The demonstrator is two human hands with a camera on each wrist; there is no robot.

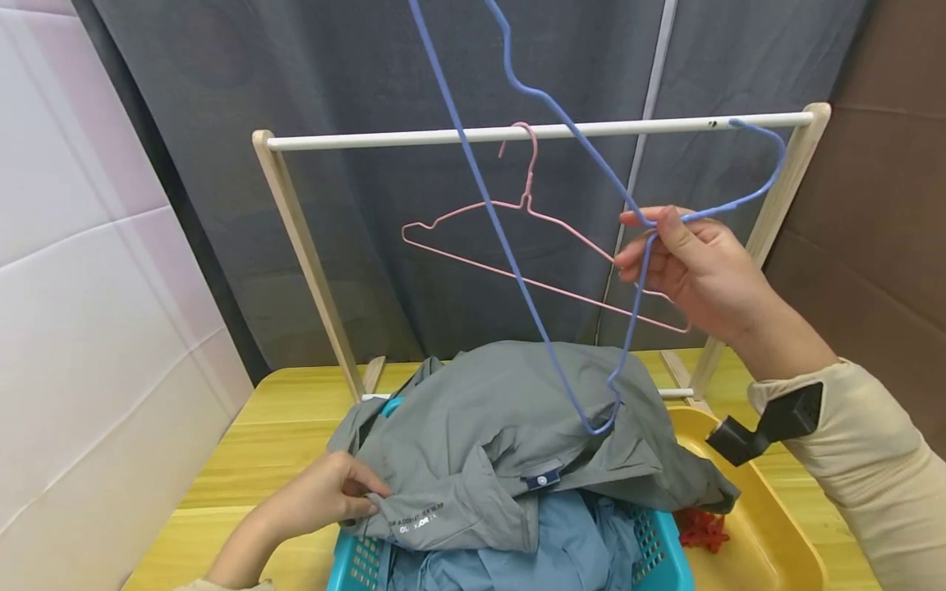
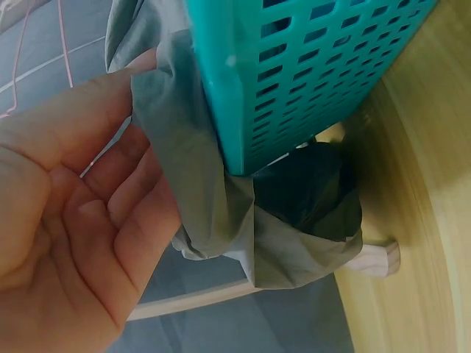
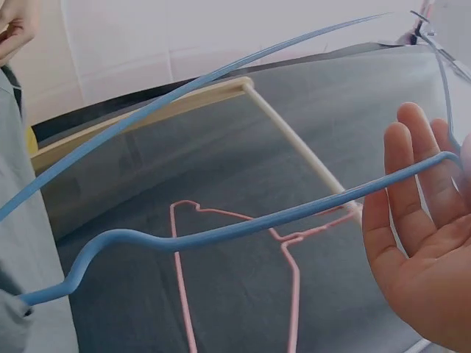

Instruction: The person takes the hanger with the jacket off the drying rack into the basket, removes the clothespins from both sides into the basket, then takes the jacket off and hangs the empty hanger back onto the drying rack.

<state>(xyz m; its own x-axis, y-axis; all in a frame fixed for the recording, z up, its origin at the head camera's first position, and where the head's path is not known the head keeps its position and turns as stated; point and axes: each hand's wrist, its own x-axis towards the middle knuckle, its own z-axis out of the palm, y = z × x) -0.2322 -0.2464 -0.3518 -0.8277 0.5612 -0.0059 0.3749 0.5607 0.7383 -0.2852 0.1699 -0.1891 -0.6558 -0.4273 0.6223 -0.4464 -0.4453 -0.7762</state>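
My right hand (image 1: 705,267) pinches a blue wire hanger (image 1: 521,281) at the neck, its hook pointing right. The hanger is tilted, one end up out of the head view and the other down at the collar opening of a grey shirt (image 1: 473,410). In the right wrist view that lower end goes behind the shirt's fabric (image 3: 15,323). My left hand (image 1: 340,492) pinches the shirt's edge beside printed lettering, between thumb and fingers. The shirt is heaped over a turquoise basket (image 1: 668,550), with a dark label (image 1: 543,479) showing.
Behind stands a wooden rack (image 1: 310,254) with a white rail (image 1: 369,141), where a pink hanger (image 1: 473,261) hangs. Blue cloth (image 1: 517,542) lies in the basket. At right, a yellow tray (image 1: 776,525) holds red objects (image 1: 702,529), all on a wood-grain table (image 1: 266,443).
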